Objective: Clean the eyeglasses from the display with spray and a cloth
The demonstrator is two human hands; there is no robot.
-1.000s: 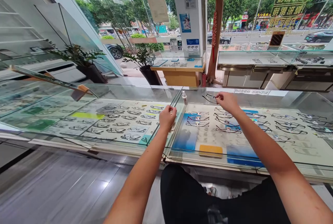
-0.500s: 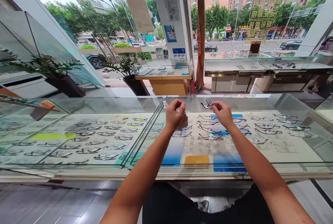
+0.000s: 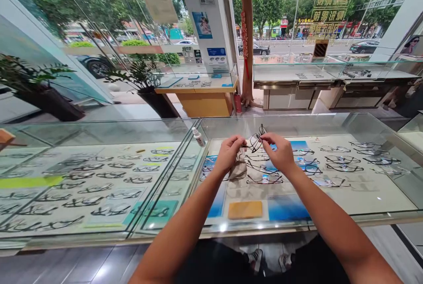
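Observation:
Above the glass display case (image 3: 333, 219), my right hand (image 3: 280, 151) pinches a pair of dark thin-rimmed eyeglasses (image 3: 255, 142) between thumb and fingers. My left hand (image 3: 229, 155) is closed at the other side of the frame, its fingertips close against it. A greyish-beige cloth (image 3: 238, 168) hangs from the left hand; how it lies inside the fingers is hidden. To the left of that hand stands a small white bottle (image 3: 198, 136) with its cap on, near the seam between two cases. Rows of eyeglasses (image 3: 265, 179) lie inside the case under my hands.
A yellow-orange block (image 3: 245, 210) and a blue sheet (image 3: 287, 208) lie near the front inside the case. To the left, another glass case holds several rows of eyeglasses (image 3: 112, 210). Beyond are a wooden display table (image 3: 205, 104), a potted plant (image 3: 157, 99) and a tree-trunk post (image 3: 246, 42).
My hands have come closer together, and the left now reaches the eyeglasses. The cloth hangs more plainly in sight. The view has shifted, showing the bottle clear of my left hand.

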